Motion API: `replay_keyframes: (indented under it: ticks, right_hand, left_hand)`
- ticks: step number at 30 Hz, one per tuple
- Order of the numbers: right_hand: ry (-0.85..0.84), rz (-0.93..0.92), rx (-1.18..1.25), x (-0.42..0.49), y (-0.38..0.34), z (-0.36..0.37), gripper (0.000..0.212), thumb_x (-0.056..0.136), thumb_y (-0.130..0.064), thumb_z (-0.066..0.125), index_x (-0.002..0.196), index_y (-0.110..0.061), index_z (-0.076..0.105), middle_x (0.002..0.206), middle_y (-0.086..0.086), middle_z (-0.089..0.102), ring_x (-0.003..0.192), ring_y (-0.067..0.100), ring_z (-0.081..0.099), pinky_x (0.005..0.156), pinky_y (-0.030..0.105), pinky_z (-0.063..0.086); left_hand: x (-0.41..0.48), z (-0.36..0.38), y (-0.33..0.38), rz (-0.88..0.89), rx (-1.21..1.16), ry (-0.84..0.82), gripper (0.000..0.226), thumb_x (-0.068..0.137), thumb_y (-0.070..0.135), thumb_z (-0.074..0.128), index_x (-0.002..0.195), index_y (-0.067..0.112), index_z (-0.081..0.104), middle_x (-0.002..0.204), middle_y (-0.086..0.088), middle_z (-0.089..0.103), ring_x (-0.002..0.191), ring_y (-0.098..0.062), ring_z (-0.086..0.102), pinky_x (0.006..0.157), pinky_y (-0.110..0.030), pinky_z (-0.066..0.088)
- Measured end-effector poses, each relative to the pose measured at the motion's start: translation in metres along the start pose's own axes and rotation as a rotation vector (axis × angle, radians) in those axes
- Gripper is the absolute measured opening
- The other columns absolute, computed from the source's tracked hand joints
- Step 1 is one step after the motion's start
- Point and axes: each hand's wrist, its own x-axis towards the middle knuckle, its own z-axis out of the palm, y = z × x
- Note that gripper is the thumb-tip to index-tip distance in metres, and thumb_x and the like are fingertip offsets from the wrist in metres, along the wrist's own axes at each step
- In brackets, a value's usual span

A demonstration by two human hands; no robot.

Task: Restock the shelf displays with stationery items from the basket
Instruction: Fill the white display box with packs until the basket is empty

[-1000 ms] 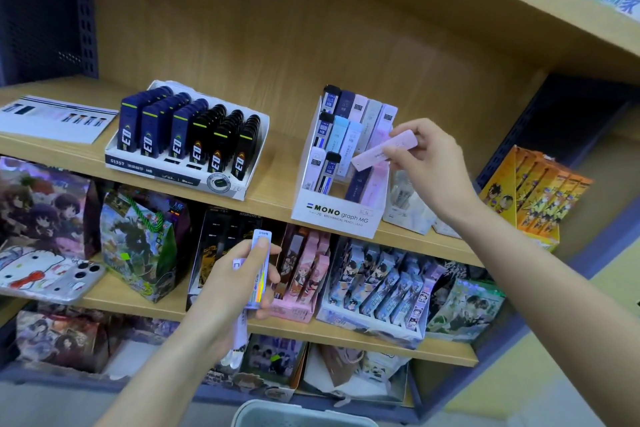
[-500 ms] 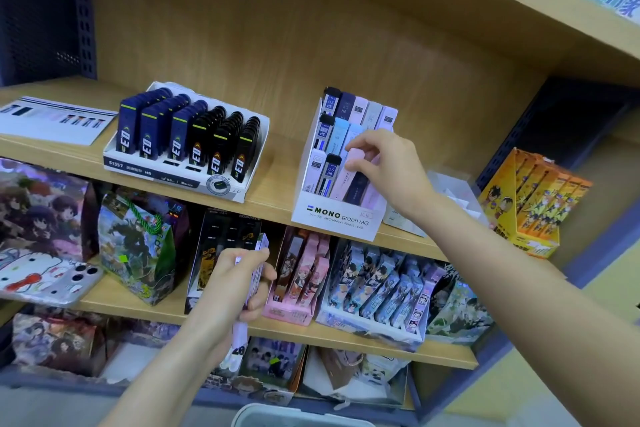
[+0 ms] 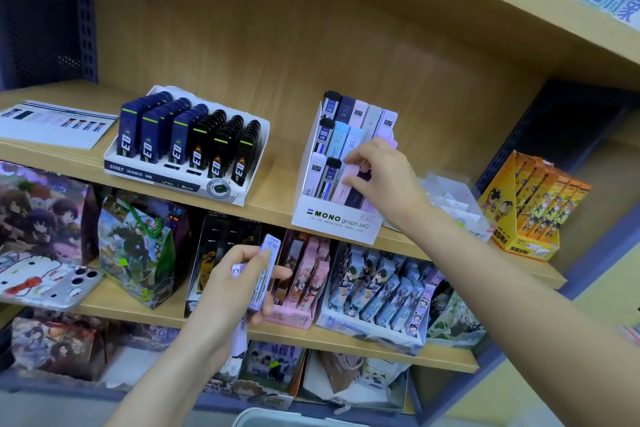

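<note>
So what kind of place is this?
Probably a stationery shop: wooden shelves carry a MONO pencil-lead display box, a tray of dark lead cases, and cartoon-printed packs below.

One view: wide-angle head cam. It stands close in front of the shelving, facing forward and a bit down. Eye line sits between shelves: the underside of the upper shelf (image 3: 485,0) shows top right, and the middle shelf (image 3: 280,177) is seen from above. Frame is rolled, so shelf edges drop toward the right. Both forearms enter from the bottom edge. Left hand (image 3: 239,284) holds a lead case (image 3: 265,267) low centre. Right hand (image 3: 384,177) pinches a pink case (image 3: 349,177) at the MONO display box (image 3: 332,218), mid-frame. Basket (image 3: 277,419) rim clipped at the bottom edge, nearest.
</note>
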Motion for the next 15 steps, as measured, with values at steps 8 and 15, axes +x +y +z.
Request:
replay_keyframes:
  ticks: [8,15]
  right_hand:
    - [0.021,0.047,0.0,0.0,-0.001,0.004,0.031,0.082,-0.017,0.073,0.11,-0.012,0.061,0.101,-0.003,0.056,0.092,0.008,0.046,0.08,0.023,0.041]
    - [0.175,0.118,0.292,0.003,-0.009,-0.027,0.02,0.085,-0.006,0.065,0.093,-0.016,0.051,0.08,-0.014,0.055,0.074,-0.002,0.053,0.072,0.017,0.046]
  left_hand:
    - [0.001,0.0,0.0,0.025,0.02,-0.013,0.017,0.098,0.022,0.047,0.1,0.009,0.056,0.089,-0.008,0.071,0.035,-0.013,0.039,0.035,-0.019,0.028]
    - [0.001,0.0,0.004,0.06,-0.019,-0.013,0.014,0.097,0.024,0.049,0.1,0.016,0.06,0.08,-0.003,0.072,0.039,-0.015,0.042,0.035,-0.021,0.028]
